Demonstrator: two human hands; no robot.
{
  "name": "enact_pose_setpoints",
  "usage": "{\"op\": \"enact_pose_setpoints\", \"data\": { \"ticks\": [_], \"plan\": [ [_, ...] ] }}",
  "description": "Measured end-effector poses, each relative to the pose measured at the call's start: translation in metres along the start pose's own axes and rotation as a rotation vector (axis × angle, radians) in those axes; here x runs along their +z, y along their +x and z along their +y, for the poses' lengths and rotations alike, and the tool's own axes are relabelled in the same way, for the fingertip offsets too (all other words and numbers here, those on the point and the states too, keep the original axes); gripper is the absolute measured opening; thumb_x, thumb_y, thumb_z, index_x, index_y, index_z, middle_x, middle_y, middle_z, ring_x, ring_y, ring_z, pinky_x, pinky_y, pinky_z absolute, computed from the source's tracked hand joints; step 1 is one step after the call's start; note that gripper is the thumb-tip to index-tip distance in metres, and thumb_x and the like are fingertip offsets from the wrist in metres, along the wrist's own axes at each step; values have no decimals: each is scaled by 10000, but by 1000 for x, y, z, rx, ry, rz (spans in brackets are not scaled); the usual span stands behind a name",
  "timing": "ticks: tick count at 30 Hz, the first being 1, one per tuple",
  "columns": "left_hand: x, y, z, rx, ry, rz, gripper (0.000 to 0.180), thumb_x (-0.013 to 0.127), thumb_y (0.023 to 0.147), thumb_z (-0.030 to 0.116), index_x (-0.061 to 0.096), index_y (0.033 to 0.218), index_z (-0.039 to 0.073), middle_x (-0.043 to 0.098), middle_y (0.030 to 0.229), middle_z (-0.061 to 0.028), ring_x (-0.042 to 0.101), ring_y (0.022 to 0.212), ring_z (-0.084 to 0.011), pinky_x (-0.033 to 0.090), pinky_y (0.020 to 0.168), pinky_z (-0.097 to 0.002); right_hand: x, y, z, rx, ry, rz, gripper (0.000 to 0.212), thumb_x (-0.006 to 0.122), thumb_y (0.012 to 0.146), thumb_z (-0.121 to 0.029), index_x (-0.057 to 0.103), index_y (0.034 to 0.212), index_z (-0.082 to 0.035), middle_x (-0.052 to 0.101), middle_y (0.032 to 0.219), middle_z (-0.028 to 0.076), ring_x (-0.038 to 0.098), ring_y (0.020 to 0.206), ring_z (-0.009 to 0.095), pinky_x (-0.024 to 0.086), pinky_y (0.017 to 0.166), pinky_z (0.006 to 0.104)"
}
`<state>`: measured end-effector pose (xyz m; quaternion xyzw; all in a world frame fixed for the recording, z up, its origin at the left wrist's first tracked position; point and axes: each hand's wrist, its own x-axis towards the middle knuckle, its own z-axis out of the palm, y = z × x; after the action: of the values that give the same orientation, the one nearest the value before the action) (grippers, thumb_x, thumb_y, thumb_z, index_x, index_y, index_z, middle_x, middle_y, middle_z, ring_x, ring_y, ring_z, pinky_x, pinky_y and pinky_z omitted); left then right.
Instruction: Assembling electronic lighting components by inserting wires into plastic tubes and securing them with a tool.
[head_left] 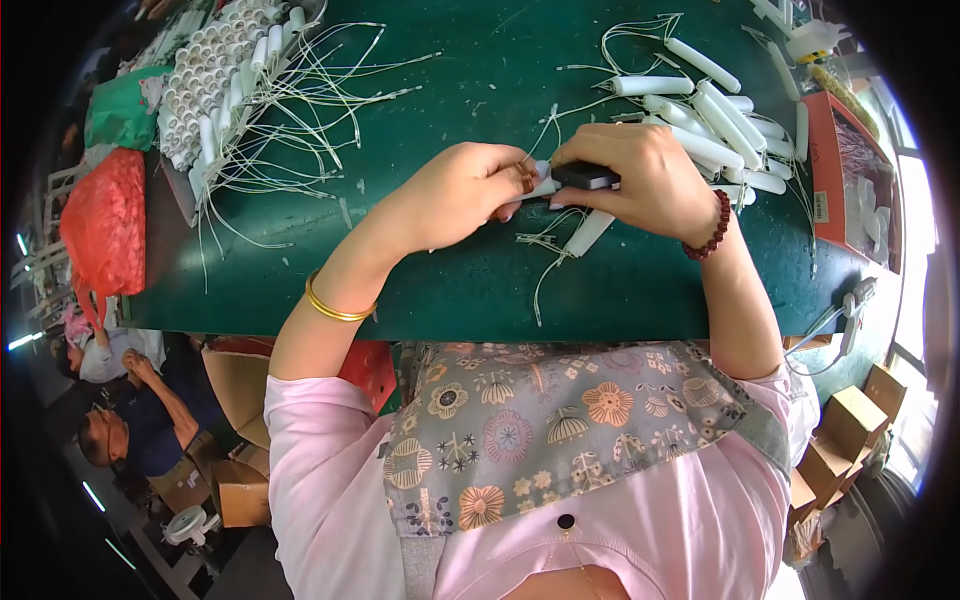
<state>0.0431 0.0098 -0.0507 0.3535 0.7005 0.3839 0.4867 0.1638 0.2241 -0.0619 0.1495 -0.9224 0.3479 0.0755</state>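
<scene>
Probably light, stiff and slightly slippery, the white piece [541, 189] sits over the tabletop [450, 290] between the left hand [475, 192], which pinches it, and the right hand [640, 178], closed around a black tool [588, 177]. Its body seems the safest hold; the thin wires [541, 239] nearby look fragile.

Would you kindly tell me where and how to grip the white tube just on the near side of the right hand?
Probably around the visible body of the white tube, coming from its right: thin wires lie to its left, and the right hand hides its far end from view.
</scene>
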Motion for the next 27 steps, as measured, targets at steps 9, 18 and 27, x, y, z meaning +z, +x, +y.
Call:
{"op": "enact_pose_setpoints", "data": {
  "ticks": [9, 18, 27],
  "plan": [
    [-6, -36, 58, 416, 1121, 491, 225, 644, 889, 83, 671, 1113, 72, 599, 882, -94, 633, 826, -314, 493, 682, -421, 2, 2, 0, 55, 245, 56, 537, 854, 761, -110, 658, 1256, -36, 692, 1182, 108, 680, 1013, 243, 541, 891, 349],
    [6, -32, 46, 296, 976, 315, 159, 607, 918, 92, 637, 1069, 52, 602, 877, -105, 638, 821, -323, 498, 684, -424, 14, 1, 0, -5, 100, 85, 233, 796, 834, -115, 707, 1030, -27, 698, 913, 109, 659, 823, 302, 531, 766, 377],
    [-14, -46, 49, 293, 1053, 425, 212, 593, 912, 54, 634, 1120, 61, 609, 880, -97, 639, 814, -301, 499, 685, -407, -54, -11, 27, 93, -162, 85, 259, 744, 784, 8, 699, 1036, -33, 652, 1221, 122, 664, 966, 298, 542, 849, 356]
  ]
}}
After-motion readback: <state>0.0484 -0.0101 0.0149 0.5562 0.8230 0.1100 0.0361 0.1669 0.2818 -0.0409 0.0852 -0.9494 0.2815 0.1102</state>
